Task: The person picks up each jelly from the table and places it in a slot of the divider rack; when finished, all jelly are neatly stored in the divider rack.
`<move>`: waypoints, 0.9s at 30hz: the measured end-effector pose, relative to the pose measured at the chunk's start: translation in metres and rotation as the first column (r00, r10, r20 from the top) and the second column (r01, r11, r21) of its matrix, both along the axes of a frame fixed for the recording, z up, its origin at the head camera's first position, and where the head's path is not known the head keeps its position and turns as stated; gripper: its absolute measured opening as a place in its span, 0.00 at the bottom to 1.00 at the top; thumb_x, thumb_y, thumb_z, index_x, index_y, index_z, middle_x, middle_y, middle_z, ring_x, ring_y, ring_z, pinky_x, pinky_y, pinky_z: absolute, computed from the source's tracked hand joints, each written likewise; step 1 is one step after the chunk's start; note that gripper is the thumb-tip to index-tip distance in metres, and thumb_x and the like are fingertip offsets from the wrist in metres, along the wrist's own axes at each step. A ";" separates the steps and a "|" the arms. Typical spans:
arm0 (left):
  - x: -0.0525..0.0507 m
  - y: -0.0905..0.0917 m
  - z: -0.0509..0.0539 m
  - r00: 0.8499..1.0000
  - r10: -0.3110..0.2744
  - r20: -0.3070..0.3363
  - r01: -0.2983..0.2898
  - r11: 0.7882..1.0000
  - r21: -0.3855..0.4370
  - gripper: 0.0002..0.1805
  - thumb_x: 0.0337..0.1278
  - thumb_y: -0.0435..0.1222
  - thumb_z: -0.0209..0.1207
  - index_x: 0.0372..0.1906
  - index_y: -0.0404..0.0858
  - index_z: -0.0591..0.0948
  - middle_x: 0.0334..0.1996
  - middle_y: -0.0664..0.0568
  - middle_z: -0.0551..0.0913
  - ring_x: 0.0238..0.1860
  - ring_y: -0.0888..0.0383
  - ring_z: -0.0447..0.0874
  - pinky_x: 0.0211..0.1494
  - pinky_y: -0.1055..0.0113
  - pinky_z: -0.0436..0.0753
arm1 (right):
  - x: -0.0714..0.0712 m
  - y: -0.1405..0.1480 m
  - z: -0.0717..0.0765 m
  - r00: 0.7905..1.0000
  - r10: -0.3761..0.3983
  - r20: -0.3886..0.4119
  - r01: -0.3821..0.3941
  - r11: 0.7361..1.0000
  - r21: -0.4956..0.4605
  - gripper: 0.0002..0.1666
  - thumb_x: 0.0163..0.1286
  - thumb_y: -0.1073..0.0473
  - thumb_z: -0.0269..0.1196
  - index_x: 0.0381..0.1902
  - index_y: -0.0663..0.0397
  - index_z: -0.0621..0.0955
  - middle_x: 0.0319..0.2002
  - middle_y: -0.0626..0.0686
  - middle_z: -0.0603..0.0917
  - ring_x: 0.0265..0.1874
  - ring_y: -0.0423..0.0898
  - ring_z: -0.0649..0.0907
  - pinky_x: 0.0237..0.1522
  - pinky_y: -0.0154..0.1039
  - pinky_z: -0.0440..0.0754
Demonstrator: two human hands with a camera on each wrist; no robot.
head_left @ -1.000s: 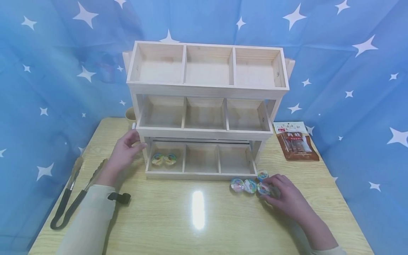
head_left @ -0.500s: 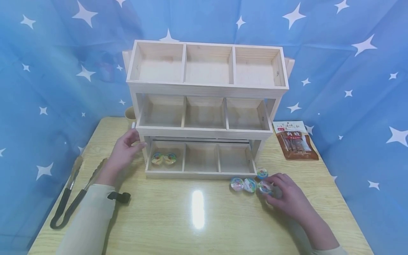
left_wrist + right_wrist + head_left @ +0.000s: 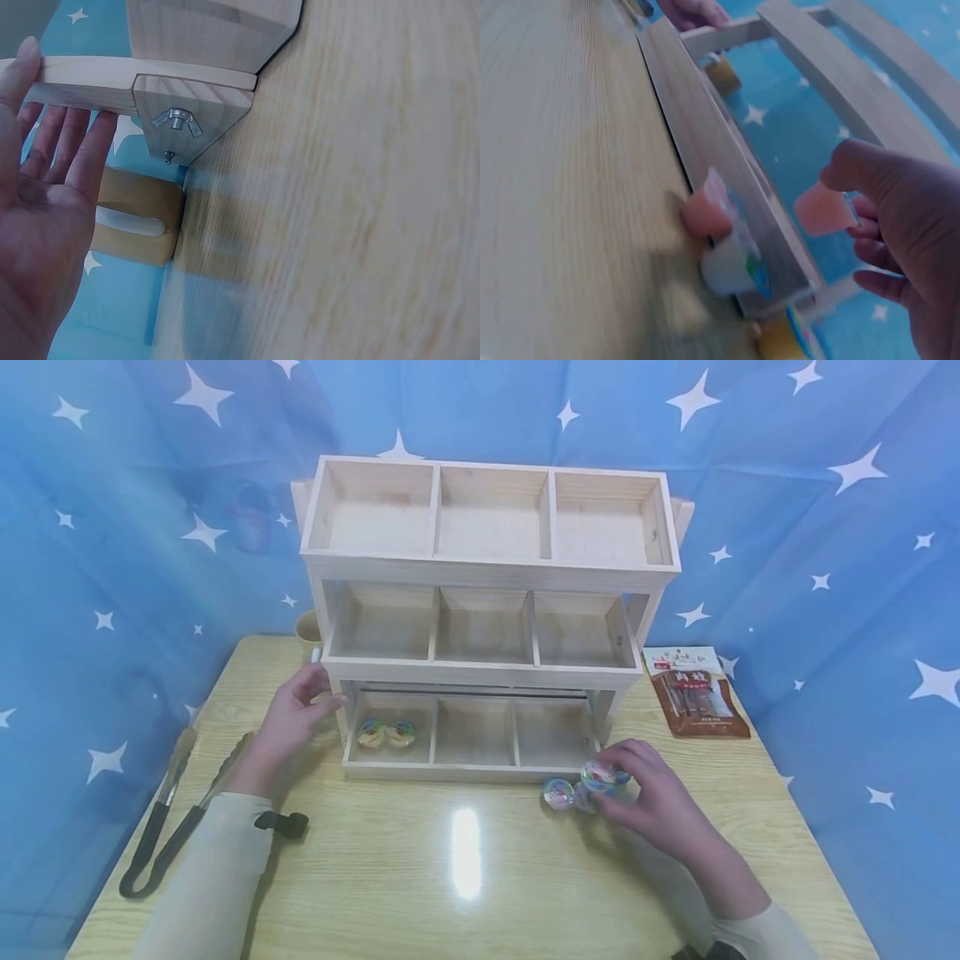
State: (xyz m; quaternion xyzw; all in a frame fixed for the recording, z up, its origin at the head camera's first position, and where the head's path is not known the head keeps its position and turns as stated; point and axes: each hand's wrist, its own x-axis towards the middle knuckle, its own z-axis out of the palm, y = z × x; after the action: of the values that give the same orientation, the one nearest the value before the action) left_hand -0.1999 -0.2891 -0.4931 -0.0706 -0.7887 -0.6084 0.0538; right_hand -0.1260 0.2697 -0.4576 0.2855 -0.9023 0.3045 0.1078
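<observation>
- Near the rack's (image 3: pixel 480 674) front right corner, a pink jelly cup (image 3: pixel 821 208) is hanging in the pinching fingers of the right hand (image 3: pixel 663 806).
- Seemingly partway: two cups (image 3: pixel 371 734) are sitting in the bottom-left compartment (image 3: pixel 396 706), three more cups (image 3: pixel 707 215) resting on the desk (image 3: pixel 375 877).
- The left hand's (image 3: pixel 295 714) fingers are grasping the rack's left side.
- Beyond, a mug (image 3: pixel 306 627) is hiding its contents.

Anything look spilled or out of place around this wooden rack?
Nothing spilled shows. Slightly odd: jelly cups sit loose on the table beside the wooden rack, while two more cups occupy its bottom left compartment.
</observation>
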 end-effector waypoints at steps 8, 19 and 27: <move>0.001 0.003 0.004 1.000 0.004 0.016 -0.004 1.000 0.018 0.28 0.76 0.30 0.68 0.76 0.40 0.77 0.59 0.53 0.86 0.62 0.55 0.84 0.60 0.69 0.87 | -0.023 -0.034 0.007 0.992 0.124 -0.022 -0.124 0.992 -0.032 0.27 0.55 0.63 0.83 0.52 0.51 0.87 0.49 0.43 0.84 0.51 0.43 0.80 0.53 0.41 0.83; 0.001 0.001 0.004 1.000 -0.001 0.008 0.001 1.000 0.007 0.28 0.76 0.32 0.69 0.76 0.43 0.78 0.59 0.52 0.87 0.62 0.55 0.83 0.61 0.69 0.87 | -0.052 -0.087 0.007 0.974 0.168 0.155 -0.164 0.986 -0.035 0.26 0.58 0.55 0.79 0.56 0.46 0.87 0.52 0.42 0.83 0.54 0.45 0.80 0.54 0.49 0.85; 0.000 0.000 0.000 1.000 -0.007 0.006 0.007 1.000 0.012 0.28 0.77 0.33 0.69 0.76 0.40 0.77 0.61 0.46 0.86 0.64 0.50 0.83 0.61 0.70 0.87 | -0.076 -0.126 0.001 0.937 0.252 0.240 -0.256 0.967 -0.016 0.29 0.63 0.52 0.80 0.60 0.49 0.86 0.52 0.44 0.85 0.50 0.44 0.84 0.51 0.44 0.90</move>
State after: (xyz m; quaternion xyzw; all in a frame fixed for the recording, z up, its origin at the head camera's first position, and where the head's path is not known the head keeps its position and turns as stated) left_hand -0.1996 -0.2893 -0.4929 -0.0712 -0.7849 -0.6135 0.0500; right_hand -0.2024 0.1436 -0.4566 0.3615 -0.8665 0.3413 -0.0447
